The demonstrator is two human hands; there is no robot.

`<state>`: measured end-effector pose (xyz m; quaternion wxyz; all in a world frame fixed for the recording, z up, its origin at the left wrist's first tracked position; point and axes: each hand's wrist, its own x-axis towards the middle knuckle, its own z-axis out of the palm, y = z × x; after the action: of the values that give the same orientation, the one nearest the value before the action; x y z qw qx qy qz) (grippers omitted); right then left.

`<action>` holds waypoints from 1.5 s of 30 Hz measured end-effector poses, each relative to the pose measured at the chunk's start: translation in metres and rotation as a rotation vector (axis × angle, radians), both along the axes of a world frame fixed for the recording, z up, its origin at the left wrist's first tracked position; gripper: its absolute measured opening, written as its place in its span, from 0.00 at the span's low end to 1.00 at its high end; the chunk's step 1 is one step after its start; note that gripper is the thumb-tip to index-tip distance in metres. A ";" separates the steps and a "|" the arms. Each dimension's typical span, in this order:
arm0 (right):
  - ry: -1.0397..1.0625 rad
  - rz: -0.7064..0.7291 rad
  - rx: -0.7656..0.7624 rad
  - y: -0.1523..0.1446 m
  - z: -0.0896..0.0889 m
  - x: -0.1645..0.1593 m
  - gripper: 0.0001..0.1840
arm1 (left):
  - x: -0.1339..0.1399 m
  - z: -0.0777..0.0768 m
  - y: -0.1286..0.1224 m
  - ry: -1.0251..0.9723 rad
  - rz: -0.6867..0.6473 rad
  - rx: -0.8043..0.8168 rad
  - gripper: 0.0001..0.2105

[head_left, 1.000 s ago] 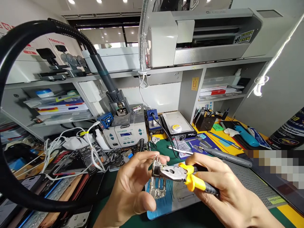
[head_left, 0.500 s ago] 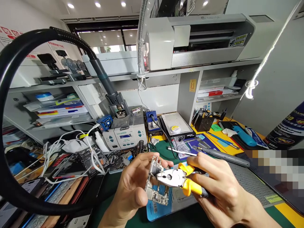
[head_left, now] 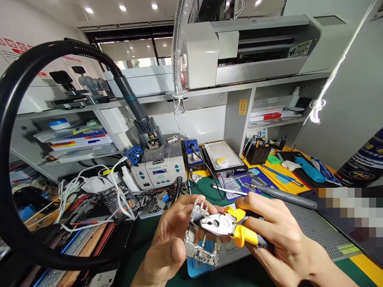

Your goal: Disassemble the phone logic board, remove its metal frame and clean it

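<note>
My left hand holds a small phone circuit board by its left edge, thumb in front and fingers behind. The board is tilted, silvery, with cut-out gaps between its parts. In my right hand is a pair of pliers with yellow and black handles, fingers wrapped round the grips. The pliers' jaws lie across the upper part of the board, at a dark block there; whether they bite on it I cannot tell. A blue and white packet lies beneath my hands on the green mat.
A hot air station stands behind, its thick black hose looping at the left. Circuit boards and white cables crowd the left. A grey pen-shaped tool, a perforated mat and a dark spray can are at the right.
The board has tilted so that more of its face shows, and its lower end has shifted right. The pliers moved slightly right with it. Both hands keep their hold.
</note>
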<state>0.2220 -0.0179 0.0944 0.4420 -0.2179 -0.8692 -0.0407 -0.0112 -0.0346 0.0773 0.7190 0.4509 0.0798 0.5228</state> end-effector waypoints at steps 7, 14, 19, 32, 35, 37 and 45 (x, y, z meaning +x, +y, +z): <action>0.001 0.038 -0.118 -0.003 0.002 0.000 0.10 | 0.000 0.001 -0.001 0.027 0.066 -0.008 0.27; 0.017 0.115 -0.324 -0.004 0.005 -0.001 0.09 | 0.001 0.002 0.000 0.018 0.039 0.026 0.26; 0.039 0.167 -0.515 -0.006 0.004 -0.001 0.11 | -0.002 -0.001 -0.001 0.038 0.065 -0.020 0.28; -0.145 -0.045 -0.258 0.001 -0.005 0.005 0.22 | 0.002 0.002 0.003 0.038 0.189 -0.070 0.28; -0.142 -0.095 -0.170 0.001 -0.009 0.004 0.23 | 0.002 0.002 0.002 0.063 0.235 -0.090 0.29; -0.132 -0.110 -0.131 0.002 -0.010 0.003 0.22 | 0.002 0.001 0.003 0.071 0.252 -0.084 0.29; -0.132 -0.113 -0.098 0.004 -0.010 0.001 0.23 | 0.003 -0.003 0.004 0.068 0.266 -0.008 0.28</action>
<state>0.2233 -0.0140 0.0845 0.3695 -0.2848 -0.8837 -0.0372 -0.0084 -0.0309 0.0739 0.6419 0.4512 0.1653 0.5976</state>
